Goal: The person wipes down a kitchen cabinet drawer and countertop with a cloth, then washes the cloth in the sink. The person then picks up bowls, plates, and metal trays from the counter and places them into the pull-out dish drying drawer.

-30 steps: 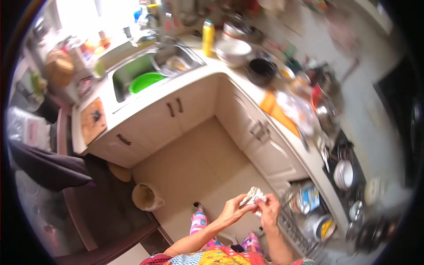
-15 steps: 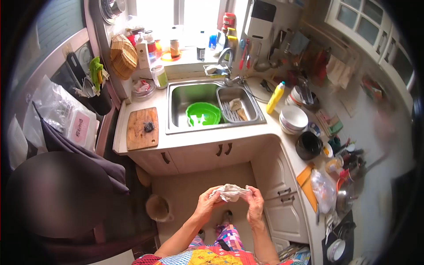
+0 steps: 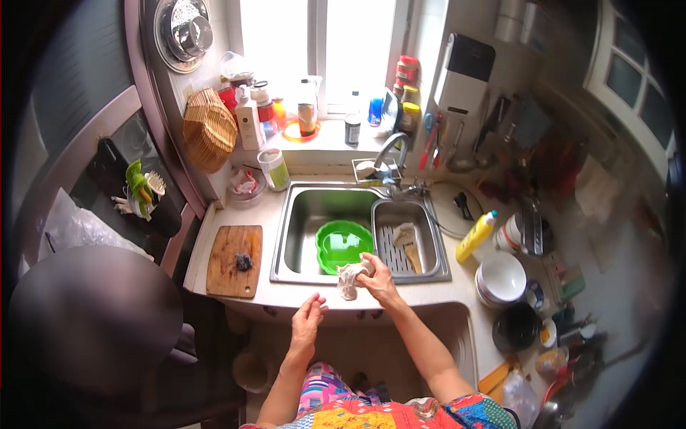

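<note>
A crumpled whitish cloth (image 3: 349, 281) hangs from my right hand (image 3: 381, 282), whose fingers are closed on it over the front rim of the sink. Beside it, my left hand (image 3: 307, 319) is off the cloth, in front of the counter edge, fingers stretched out and holding nothing. Behind the cloth, a green basin (image 3: 343, 243) with some water in it sits in the larger bowl of the steel sink (image 3: 282, 232). The smaller bowl holds a slotted grey tray (image 3: 389, 250) with a pale cloth-like item (image 3: 404, 234) and a tan piece on it.
A wooden cutting board (image 3: 227, 268) with a dark scouring pad (image 3: 244, 262) lies left of the sink. Right of it stand a yellow bottle (image 3: 475, 237), stacked white bowls (image 3: 502, 277) and a black pot (image 3: 517, 326). The faucet (image 3: 393, 154) rises behind the sink.
Both hands held the cloth before; the left has let go. My right hand has carried the cloth forward to the sink's front rim. The view has moved closer to the sink.
</note>
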Demonstrator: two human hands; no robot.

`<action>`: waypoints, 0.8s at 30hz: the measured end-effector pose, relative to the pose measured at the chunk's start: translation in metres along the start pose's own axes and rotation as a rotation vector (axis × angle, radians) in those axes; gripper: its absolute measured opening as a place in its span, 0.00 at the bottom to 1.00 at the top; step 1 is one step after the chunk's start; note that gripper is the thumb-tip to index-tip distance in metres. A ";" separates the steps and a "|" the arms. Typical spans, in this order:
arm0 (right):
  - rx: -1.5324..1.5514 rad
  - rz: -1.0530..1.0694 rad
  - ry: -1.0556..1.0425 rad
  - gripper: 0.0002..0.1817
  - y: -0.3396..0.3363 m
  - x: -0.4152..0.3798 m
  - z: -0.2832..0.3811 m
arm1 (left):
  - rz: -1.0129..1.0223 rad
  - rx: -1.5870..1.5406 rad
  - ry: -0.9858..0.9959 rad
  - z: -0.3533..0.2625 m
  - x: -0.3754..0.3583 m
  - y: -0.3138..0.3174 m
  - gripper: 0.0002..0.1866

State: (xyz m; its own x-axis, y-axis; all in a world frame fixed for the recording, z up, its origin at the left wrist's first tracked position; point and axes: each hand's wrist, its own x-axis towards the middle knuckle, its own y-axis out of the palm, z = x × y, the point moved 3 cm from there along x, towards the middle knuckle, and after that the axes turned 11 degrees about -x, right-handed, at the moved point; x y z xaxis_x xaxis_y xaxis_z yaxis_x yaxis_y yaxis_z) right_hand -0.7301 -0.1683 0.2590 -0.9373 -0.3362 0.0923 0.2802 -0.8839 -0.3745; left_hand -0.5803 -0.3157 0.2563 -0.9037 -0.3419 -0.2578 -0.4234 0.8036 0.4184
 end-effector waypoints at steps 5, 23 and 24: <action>-0.636 -0.221 -0.158 0.27 -0.039 0.098 -0.109 | -0.190 0.020 0.002 0.011 0.052 -0.049 0.20; -0.848 -0.313 -0.022 0.19 -0.151 0.286 -0.162 | 0.432 0.464 -0.188 0.083 0.304 0.043 0.32; -0.848 -0.300 0.001 0.19 -0.150 0.284 -0.158 | 0.483 0.446 -0.266 0.087 0.302 0.065 0.35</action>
State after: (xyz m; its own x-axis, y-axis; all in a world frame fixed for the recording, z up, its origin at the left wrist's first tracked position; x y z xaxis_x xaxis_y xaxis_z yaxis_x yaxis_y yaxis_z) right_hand -1.0711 -0.0803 0.1959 -0.9468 -0.1291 0.2948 -0.2231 -0.3971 -0.8902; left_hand -0.8752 -0.3243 0.1300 -0.9135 0.1878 -0.3609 0.1387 0.9777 0.1578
